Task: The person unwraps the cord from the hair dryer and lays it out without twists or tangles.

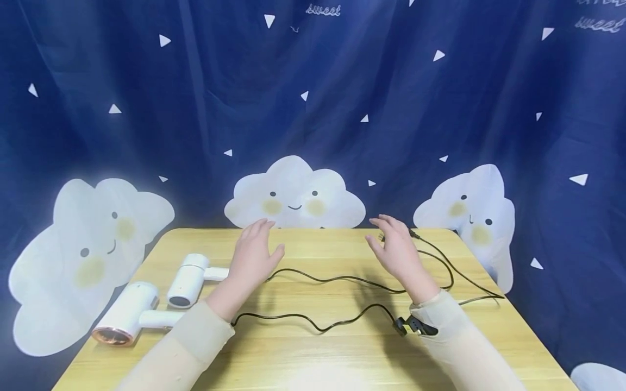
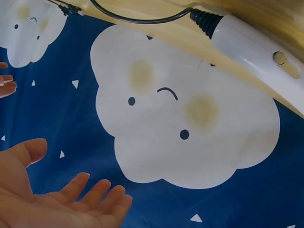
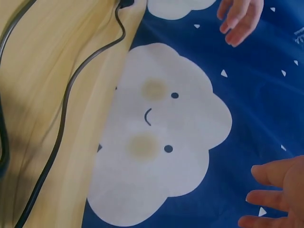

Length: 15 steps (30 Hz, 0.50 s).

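My left hand [image 1: 249, 258] hovers above the table with fingers extended and thumb apart, holding nothing. Below it and to its left lies a white hair dryer [image 1: 187, 285], its handle partly hidden behind the hand. A second white hair dryer [image 1: 128, 309] with a copper-coloured ring lies nearer, its handle end covered by my left sleeve. In the left wrist view a hair dryer handle [image 2: 259, 54] shows a round button. My right hand [image 1: 398, 258], also empty with fingers spread, is raised over the right side, near the black cord [image 1: 442, 258]. A black plug [image 1: 413, 326] lies beside my right sleeve.
The wooden table [image 1: 313, 358] carries two black cords running rightward from the dryers; the nearer cord [image 1: 323, 329] ends near the right sleeve. Another plug is partly hidden behind my right hand. A dark blue curtain [image 1: 313, 130] with cloud prints hangs behind the table's far edge.
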Tool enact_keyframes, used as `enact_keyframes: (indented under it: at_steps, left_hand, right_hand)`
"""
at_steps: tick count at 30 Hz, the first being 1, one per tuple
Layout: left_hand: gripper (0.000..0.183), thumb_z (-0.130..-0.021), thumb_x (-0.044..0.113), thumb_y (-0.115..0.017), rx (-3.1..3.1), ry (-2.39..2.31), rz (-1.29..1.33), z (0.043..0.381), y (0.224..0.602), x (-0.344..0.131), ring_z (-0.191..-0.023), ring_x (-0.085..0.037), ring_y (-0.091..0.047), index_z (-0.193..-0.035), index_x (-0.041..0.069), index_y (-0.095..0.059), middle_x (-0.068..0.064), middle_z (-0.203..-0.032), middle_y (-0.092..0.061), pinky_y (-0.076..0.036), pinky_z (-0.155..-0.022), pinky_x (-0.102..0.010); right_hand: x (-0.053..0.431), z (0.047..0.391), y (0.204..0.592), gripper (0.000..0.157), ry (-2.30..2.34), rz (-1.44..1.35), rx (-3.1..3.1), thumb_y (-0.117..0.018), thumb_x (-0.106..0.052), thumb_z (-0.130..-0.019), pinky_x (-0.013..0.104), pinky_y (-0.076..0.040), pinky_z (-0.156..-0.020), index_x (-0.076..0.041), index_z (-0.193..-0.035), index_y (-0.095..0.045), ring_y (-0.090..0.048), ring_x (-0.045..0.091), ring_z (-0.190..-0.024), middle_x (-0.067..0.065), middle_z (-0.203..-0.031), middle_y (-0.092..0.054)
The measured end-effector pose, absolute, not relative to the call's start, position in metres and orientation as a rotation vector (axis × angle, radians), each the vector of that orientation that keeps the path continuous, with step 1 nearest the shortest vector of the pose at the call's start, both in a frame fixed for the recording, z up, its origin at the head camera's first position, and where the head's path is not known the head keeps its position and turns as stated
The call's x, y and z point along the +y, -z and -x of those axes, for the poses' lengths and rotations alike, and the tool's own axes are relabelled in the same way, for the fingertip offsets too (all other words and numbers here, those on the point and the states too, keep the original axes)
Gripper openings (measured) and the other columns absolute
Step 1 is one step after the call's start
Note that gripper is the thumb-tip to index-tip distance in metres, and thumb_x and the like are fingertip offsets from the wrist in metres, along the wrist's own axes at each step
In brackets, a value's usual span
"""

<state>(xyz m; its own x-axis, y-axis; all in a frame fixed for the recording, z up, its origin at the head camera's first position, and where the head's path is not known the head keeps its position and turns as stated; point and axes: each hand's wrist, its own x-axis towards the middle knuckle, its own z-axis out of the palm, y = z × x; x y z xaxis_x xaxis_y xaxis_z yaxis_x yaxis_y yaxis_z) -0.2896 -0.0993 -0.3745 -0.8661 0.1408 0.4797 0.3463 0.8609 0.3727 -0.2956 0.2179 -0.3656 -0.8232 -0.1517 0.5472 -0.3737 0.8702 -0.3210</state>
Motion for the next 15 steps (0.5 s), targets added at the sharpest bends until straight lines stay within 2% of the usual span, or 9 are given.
enact_keyframes:
  at_steps: [15]
  left_hand:
    - [0.068, -0.084, 0.040, -0.059, -2.561, 0.531, 0.377, 0.297, 0.376, -0.076, -0.133, -0.036, -0.023, -0.140, 0.010, -0.034, -0.015, -0.143, -0.034, -0.016, -0.108, -0.053]
  right_hand:
    - [0.184, 0.299, 0.371, 0.050, -0.495, -0.405, -2.485, -0.062, -0.032, -0.087, 0.054, -0.030, -0.101, -0.008, -0.130, -0.049, -0.031, 0.038, -0.128, 0.019, -0.139, -0.039]
